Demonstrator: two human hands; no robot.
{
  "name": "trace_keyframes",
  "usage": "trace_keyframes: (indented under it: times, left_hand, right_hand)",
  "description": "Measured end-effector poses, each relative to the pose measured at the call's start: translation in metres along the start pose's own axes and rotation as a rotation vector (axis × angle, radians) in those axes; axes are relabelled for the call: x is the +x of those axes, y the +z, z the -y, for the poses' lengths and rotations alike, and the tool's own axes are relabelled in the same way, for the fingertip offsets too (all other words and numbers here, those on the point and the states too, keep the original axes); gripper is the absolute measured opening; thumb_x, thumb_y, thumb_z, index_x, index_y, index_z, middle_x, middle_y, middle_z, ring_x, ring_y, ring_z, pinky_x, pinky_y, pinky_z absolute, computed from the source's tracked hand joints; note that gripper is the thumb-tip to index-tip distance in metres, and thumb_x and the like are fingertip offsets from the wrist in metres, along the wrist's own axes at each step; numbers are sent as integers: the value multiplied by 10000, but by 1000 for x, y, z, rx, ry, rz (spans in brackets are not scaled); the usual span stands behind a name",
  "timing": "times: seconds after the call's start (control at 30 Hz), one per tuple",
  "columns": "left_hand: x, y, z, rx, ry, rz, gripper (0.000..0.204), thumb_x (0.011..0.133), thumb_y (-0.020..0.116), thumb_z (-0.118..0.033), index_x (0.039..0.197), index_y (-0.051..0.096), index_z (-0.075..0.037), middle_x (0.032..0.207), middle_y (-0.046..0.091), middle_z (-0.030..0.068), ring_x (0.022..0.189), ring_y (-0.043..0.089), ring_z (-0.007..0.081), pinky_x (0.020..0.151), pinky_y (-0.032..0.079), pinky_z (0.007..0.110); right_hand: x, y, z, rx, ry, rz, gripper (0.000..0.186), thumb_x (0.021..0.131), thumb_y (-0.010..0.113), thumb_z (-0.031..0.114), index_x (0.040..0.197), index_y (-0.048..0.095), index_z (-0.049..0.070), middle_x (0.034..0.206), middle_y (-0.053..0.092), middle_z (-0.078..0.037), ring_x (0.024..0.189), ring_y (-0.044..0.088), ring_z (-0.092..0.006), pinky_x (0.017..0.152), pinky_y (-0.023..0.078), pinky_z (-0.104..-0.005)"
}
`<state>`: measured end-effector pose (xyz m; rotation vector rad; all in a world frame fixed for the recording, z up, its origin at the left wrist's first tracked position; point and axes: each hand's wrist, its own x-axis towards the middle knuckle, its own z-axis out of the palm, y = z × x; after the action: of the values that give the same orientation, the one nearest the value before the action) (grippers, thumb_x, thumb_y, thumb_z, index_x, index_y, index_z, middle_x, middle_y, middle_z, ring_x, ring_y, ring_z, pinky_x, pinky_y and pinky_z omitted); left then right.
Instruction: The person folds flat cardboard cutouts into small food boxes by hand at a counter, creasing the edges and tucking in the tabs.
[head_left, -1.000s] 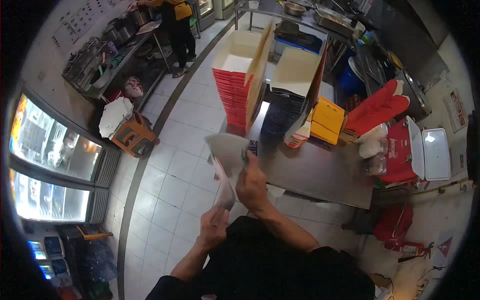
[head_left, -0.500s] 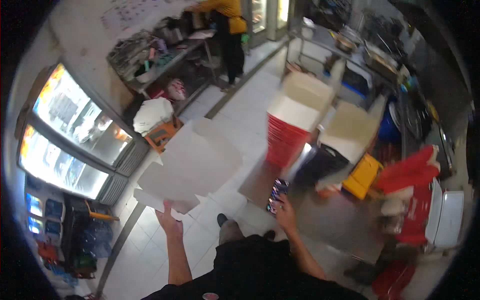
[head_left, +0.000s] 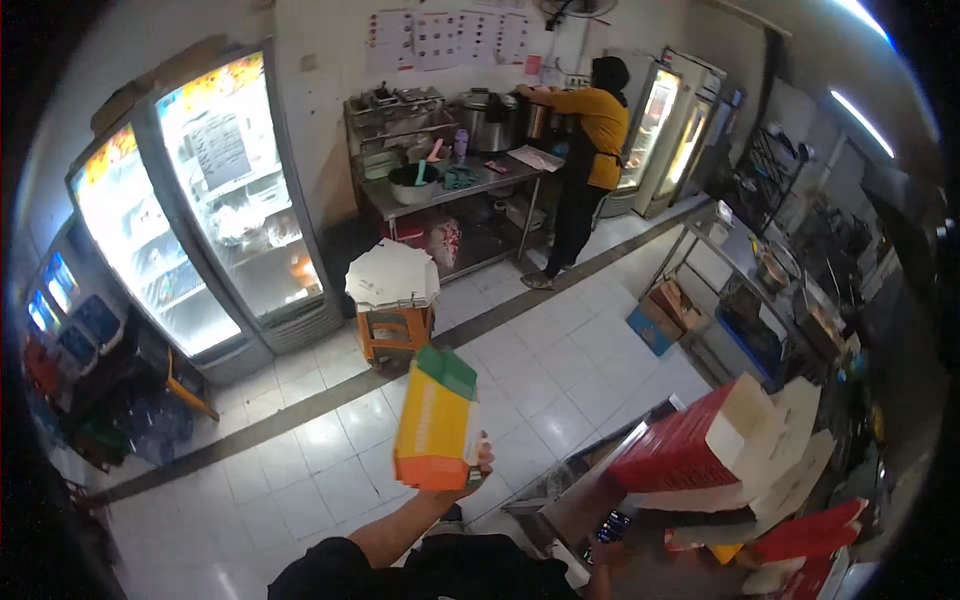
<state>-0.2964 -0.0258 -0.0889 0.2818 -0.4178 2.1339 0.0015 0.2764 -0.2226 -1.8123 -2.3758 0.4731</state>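
Note:
In front of me, over the floor tiles, my left hand grips a cardboard carton from behind and below. The carton is yellow with a green flap at its far end and orange at its near end; it is held tilted. My left fingers are wrapped round its right edge, partly hidden by it. Low on the right, my right hand holds a smartphone with a lit screen. That hand is dim and partly cut by shadow. Beside it, stacked red cartons with white insides lean over a metal table.
A co-worker in a yellow top stands at a steel counter with pots. Lit glass-door fridges line the left. White flat cardboard lies on an orange stool. Another metal table stands far right.
The view has swung upward. The pale cardboard in my left hand now shows its coloured side and sits further right. The phone stays in my right hand, now lower in view.

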Motion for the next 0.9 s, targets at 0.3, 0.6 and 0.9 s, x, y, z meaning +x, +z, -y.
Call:
trace_keyframes:
  times: [0.3,0.6,0.9]
  left_hand:
    - [-41,25,17,1243,-349,-462,496,997,564,-354,1327,534,14,1283,611,133,1194,564,265,1028,443,381]
    - [-213,75,118,1391,-13,-913,514,1001,560,-363,1346,520,16,1293,606,138,1201,557,257,1031,440,384]
    - [-387,122,257,1300,565,-1200,532,1005,555,-372,1364,506,17,1304,601,143,1208,549,248,1035,437,387]
  right_hand:
    - [28,-17,23,355,-103,344,502,903,683,348,1232,465,37,1149,496,-178,1016,508,-320,846,475,-453]
    - [12,3,208,545,-162,1639,242,973,631,286,1077,542,87,905,583,-104,770,570,-209,668,533,-354]
    - [-318,48,271,125,-834,1906,308,890,635,195,1072,486,-4,983,540,-136,878,690,-332,652,603,-459]
